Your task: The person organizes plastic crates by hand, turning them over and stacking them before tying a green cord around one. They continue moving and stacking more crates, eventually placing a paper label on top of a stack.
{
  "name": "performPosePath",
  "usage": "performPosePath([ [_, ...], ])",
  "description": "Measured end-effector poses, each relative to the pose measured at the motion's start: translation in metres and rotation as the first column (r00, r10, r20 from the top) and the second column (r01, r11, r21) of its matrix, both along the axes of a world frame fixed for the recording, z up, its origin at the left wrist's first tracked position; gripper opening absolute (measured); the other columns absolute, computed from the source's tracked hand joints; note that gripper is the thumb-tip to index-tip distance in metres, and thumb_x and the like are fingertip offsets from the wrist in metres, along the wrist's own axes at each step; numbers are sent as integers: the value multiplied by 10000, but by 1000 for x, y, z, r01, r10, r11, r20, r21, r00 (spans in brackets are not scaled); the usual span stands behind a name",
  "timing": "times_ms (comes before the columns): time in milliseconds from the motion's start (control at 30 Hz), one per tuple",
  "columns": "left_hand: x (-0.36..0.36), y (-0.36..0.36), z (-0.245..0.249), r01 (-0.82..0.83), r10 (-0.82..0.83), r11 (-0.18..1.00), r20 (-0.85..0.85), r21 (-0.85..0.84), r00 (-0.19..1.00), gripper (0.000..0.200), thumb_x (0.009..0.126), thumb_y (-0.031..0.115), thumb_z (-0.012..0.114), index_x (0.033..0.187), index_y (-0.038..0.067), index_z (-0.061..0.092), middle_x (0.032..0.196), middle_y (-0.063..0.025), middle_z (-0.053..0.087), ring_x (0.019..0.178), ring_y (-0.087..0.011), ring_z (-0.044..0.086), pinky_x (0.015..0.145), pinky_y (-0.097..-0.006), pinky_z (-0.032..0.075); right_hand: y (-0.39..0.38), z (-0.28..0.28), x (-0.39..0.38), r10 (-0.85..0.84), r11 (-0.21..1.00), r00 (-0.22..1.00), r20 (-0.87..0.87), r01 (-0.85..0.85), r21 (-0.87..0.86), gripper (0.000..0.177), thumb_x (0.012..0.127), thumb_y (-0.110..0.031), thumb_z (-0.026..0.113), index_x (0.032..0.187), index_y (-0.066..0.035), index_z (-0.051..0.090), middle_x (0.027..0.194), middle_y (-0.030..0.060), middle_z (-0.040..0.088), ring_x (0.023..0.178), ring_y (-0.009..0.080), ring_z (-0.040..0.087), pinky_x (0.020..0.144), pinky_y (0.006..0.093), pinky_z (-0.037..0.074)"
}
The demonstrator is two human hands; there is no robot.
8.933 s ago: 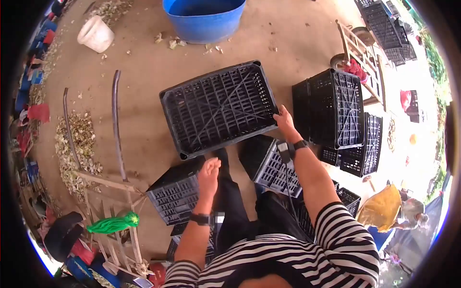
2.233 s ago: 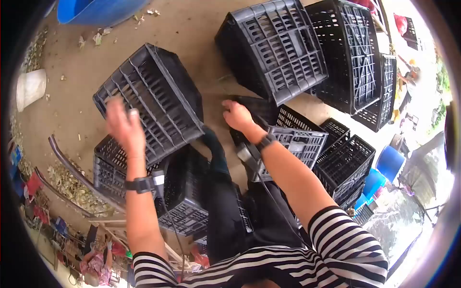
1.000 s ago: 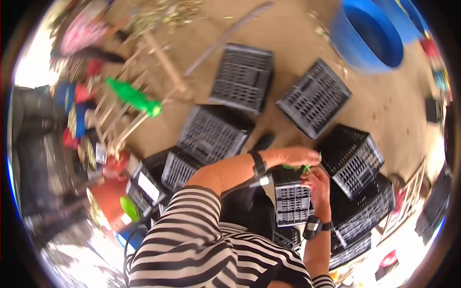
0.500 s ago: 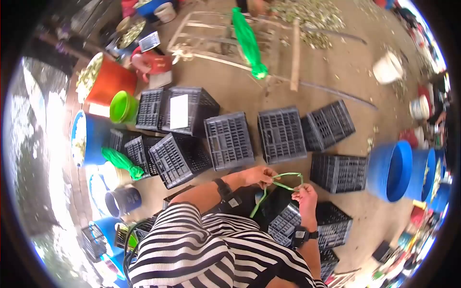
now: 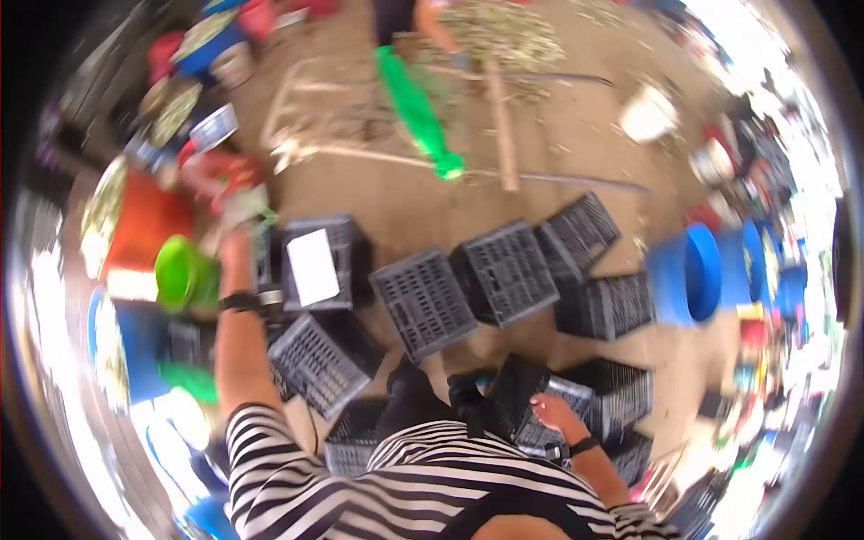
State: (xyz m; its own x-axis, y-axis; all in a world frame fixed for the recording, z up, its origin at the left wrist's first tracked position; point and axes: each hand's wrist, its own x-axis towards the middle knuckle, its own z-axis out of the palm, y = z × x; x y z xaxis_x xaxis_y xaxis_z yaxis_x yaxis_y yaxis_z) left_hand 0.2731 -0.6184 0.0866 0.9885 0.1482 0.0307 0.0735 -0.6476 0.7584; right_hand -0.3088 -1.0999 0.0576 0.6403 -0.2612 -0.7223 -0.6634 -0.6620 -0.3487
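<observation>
My left arm reaches far out to the upper left. My left hand (image 5: 237, 241) is smeared by motion beside a red object (image 5: 220, 175) with a pale front part, and its fingers cannot be made out. A bit of green strip (image 5: 269, 217) shows just right of that hand; whether the hand holds it cannot be told. My right hand (image 5: 556, 414) is drawn back near my body, above black crates (image 5: 562, 393). Its fingers are curled, and nothing shows in them.
Black plastic crates (image 5: 423, 301) stand in an arc before me, one with a white sheet (image 5: 313, 268). Lime green (image 5: 177, 273) and orange (image 5: 148, 220) tubs are at left, blue barrels (image 5: 693, 274) at right. Beyond, a person's arm (image 5: 435, 25) is near a full green net bag (image 5: 414, 103).
My hands have parted: the left swung far to the upper left, the right dropped back toward my body. The green strip no longer stretches between them. The view has shifted.
</observation>
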Motion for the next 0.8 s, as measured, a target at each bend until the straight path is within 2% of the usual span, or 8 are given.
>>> performPosePath([
  [33, 44, 23, 5, -25, -148, 939, 472, 342, 869, 210, 879, 179, 449, 920, 53, 612, 795, -92, 597, 737, -249, 592, 609, -352, 476, 10, 8, -3, 7, 1000, 999, 48, -6, -29, 259, 801, -222, 495, 1008, -96, 586, 811, 154, 624, 765, 308, 610, 687, 398, 471],
  [67, 60, 26, 28, 123, -268, 913, 342, 390, 901, 276, 884, 75, 363, 1066, 32, 567, 923, -108, 614, 832, -186, 586, 749, -331, 479, 16, 13, -8, -2, 998, 995, 97, 9, -67, 261, 809, -247, 488, 1004, -100, 580, 856, 160, 621, 818, 334, 596, 711, 417, 464],
  [133, 11, -63, 115, 512, -494, 679, 188, -526, 849, 333, 887, 198, 432, 1184, 86, 532, 1118, -101, 576, 1044, -201, 531, 820, -375, 472, 32, 20, -21, -152, 986, 983, 100, 158, -55, 255, 815, -274, 482, 979, -100, 569, 911, 165, 609, 889, 363, 561, 734, 437, 450],
  [200, -40, -149, 155, 484, -475, 779, 129, -399, 870, 272, 869, 170, 492, 1081, 27, 585, 1042, -84, 595, 1021, -200, 533, 803, -335, 441, 54, 35, -33, -350, 932, 924, 152, 360, -44, 189, 787, -223, 448, 896, -112, 556, 883, 156, 605, 857, 354, 572, 702, 450, 443],
  [367, -228, -337, 209, 924, -936, -62, 344, -376, 77, 183, 817, 149, 573, 928, 3, 584, 866, -99, 575, 811, -156, 518, 832, -306, 387, 115, 34, -103, -629, 774, 775, 68, 632, -48, 235, 805, -217, 462, 987, -131, 582, 940, 137, 617, 916, 346, 569, 752, 435, 455],
  [467, -374, -406, 279, 552, -661, -729, 627, -406, -412, 71, 803, 97, 571, 776, 32, 556, 812, -105, 573, 684, -174, 531, 766, -369, 418, 153, 29, -161, -768, 632, 635, 82, 772, -63, 241, 811, -218, 459, 997, -136, 587, 954, 137, 617, 919, 342, 569, 762, 428, 456],
  [533, -449, -428, 317, 148, -416, -905, 759, -398, -501, 43, 806, 51, 539, 764, 46, 545, 774, -94, 571, 596, -180, 531, 671, -394, 431, 188, 19, -203, -855, 505, 510, 97, 860, -72, 245, 810, -217, 460, 1003, -140, 590, 960, 135, 618, 914, 338, 573, 765, 418, 459],
  [800, -687, -489, 409, -733, 430, -647, 694, -208, -577, 174, 816, 201, 565, 786, 29, 568, 706, -59, 503, 555, -193, 519, 582, -315, 438, 337, -35, -336, -998, 27, 37, 53, 983, -182, 239, 780, -218, 486, 946, -116, 624, 924, 147, 632, 856, 330, 600, 737, 407, 483],
])
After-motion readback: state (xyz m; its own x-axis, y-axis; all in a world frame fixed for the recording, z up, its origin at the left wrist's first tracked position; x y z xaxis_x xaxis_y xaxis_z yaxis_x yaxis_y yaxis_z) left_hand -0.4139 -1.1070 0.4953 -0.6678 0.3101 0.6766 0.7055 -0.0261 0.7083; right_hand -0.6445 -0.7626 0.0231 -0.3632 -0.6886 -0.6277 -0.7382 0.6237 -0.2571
